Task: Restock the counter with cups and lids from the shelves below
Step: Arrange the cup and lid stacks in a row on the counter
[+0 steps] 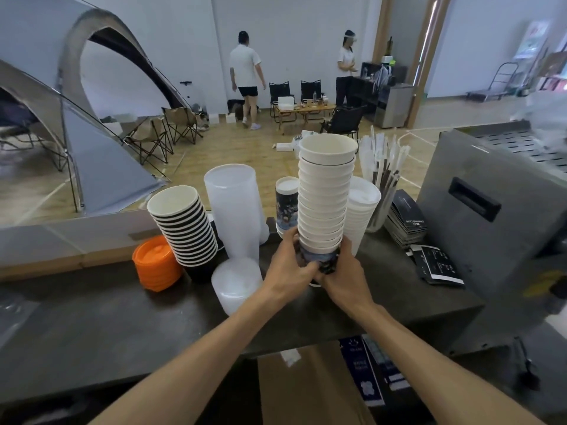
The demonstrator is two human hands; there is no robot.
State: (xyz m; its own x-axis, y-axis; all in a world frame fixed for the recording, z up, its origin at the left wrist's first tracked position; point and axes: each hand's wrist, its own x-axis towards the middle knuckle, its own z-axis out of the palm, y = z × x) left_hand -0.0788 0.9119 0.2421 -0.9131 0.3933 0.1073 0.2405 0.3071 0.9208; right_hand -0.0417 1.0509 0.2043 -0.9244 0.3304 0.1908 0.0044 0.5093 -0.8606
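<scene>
Standing nearly upright with its long axis vertical and open mouths up, the tall stack of white paper cups [325, 194] leans slightly left over the dark counter [92, 317], between the sleeve of clear cups [233, 207] and the stack of white lids [362, 207]. The left hand [291, 262] and right hand [340, 268] both curl tightly round its printed bottom cup, fingers overlapping. Those fingers hide the stack's base, so whether it touches the counter cannot be told.
</scene>
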